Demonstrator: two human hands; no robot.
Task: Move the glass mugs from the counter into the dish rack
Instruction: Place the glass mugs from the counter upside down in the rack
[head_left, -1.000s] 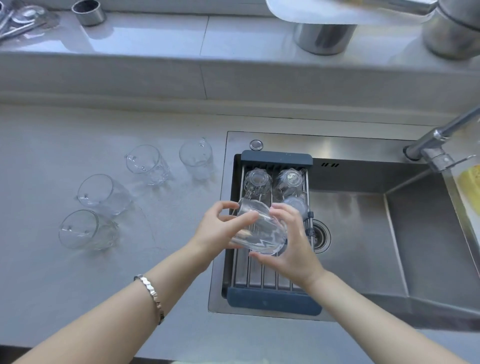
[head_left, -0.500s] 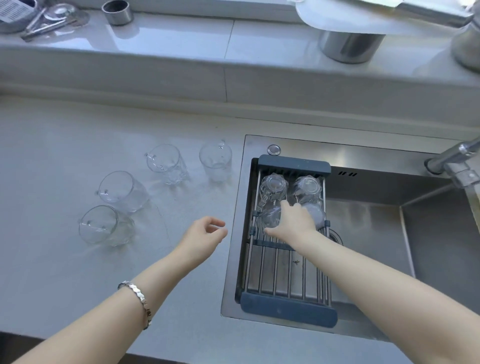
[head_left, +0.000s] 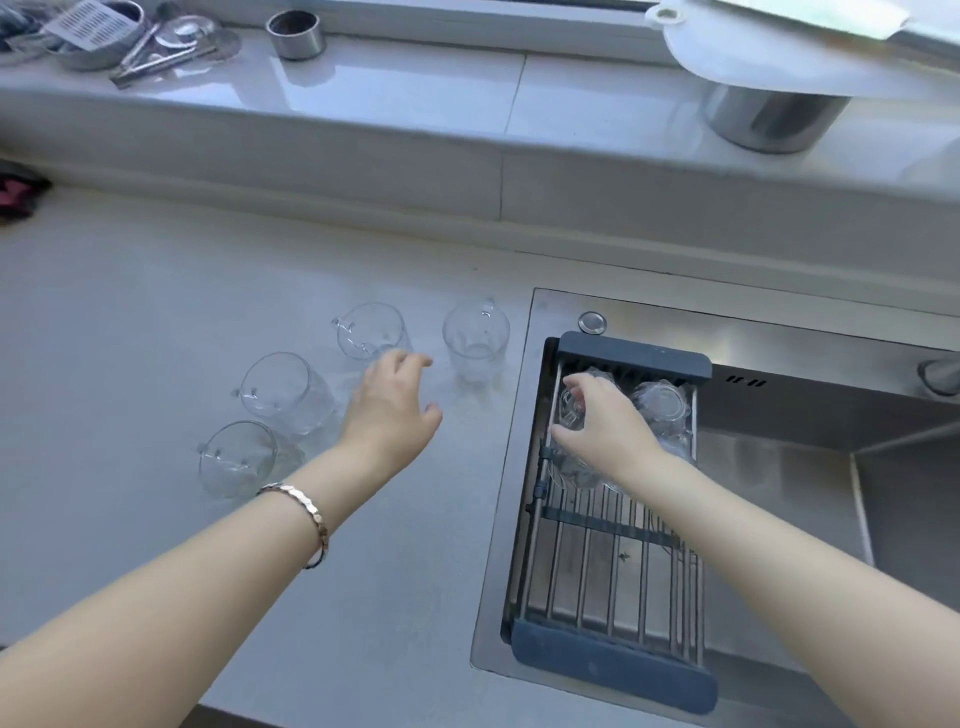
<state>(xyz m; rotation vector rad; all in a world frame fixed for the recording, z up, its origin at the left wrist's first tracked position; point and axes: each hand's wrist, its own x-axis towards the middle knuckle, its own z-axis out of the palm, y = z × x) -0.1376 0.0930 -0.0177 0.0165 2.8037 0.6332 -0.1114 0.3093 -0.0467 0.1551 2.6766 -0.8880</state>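
Observation:
Several clear glass mugs stand on the grey counter (head_left: 156, 322): one nearest the sink (head_left: 475, 340), one left of it (head_left: 370, 327), and two further left (head_left: 283, 392) (head_left: 236, 457). My left hand (head_left: 389, 410) hovers open among them, fingertips close to the second mug. The dark-framed dish rack (head_left: 613, 673) lies across the sink and holds mugs at its far end (head_left: 662, 408). My right hand (head_left: 608, 434) is over the rack's far left, thumb and forefinger on either side of a mug (head_left: 571, 410). Another mug (head_left: 574, 470) lies just below the palm.
The steel sink basin (head_left: 779, 493) opens right of the rack, with a tap base (head_left: 940, 376) at the far right. A raised ledge behind the counter carries a metal pot (head_left: 769, 119), a small steel cup (head_left: 296, 34) and utensils (head_left: 156, 52).
The mug held in both hands a second ago now lies in the rack. My left hand let go and moved left over the counter towards the mugs. My right hand shifted towards the rack's far end.

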